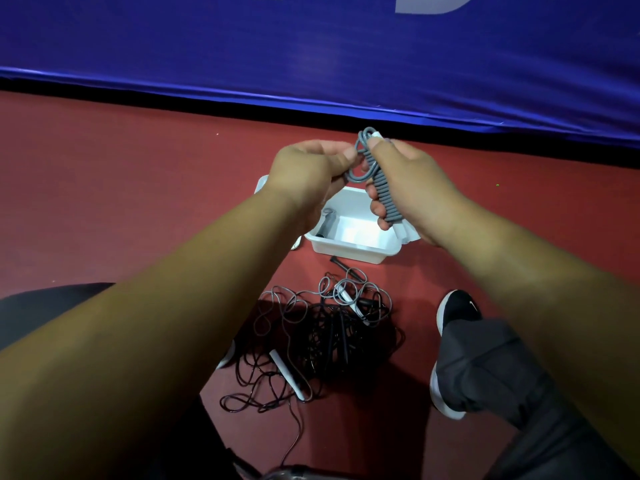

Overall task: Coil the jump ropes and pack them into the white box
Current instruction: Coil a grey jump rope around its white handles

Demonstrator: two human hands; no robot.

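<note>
Both hands are up over the box (349,251), and that looks deliberate: once the wrap is done, it's a short drop in. The right hand (412,188) grips the grey rope (382,192), fingers curled round tight turns wound along the white handles (401,233), thumb pressed near the top so nothing unwinds. The left hand (304,171) pinches the loose loop at the top of that bundle, fingers closed on the cord, probably to tuck the tail under and lock the coil.

Down in the box, one wound rope (327,221) lies against the left wall, so there's plenty of room. Nearer the person, on the red floor (138,188), a tangled pile (329,327) of black and grey ropes waits, just beside a black shoe (457,313). Early days, I'd say: most of the ropes are unpacked.
</note>
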